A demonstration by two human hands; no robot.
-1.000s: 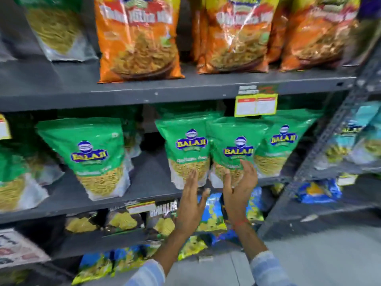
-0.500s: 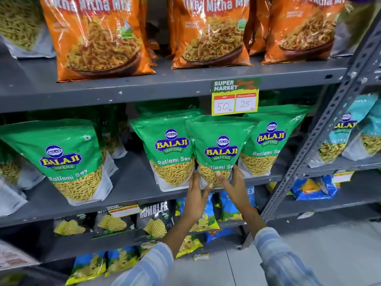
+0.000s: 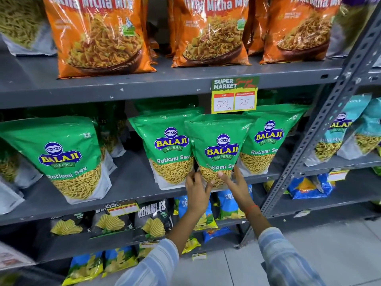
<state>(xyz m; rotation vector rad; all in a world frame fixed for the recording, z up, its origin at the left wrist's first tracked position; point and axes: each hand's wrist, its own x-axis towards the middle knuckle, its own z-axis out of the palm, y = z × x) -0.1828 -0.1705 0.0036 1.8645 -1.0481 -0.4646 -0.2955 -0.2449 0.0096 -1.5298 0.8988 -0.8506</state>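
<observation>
A green Balaji Ratlami Sev bag (image 3: 220, 141) stands upright at the front edge of the middle grey shelf (image 3: 132, 184). It sits between two matching green bags, one on its left (image 3: 169, 145) and one on its right (image 3: 266, 141). My left hand (image 3: 196, 193) grips the bag's lower left corner, fingers curled round the edge. On the lower right corner is my right hand (image 3: 237, 188), thumb across the front and fingers behind. Both arms wear pale striped sleeves.
Orange Tikha Mitha Mix bags (image 3: 99, 38) line the upper shelf, with a price tag (image 3: 235, 96) hanging from its edge. Another green bag (image 3: 64, 159) stands at the left. Chip packets (image 3: 152, 219) fill the lower shelves. A slotted steel upright (image 3: 321, 129) divides off the right bay.
Both hands rose from below the shelf edge and closed on the middle green bag's bottom corners. The bag now stands slightly forward of its neighbours. The view moved closer.
</observation>
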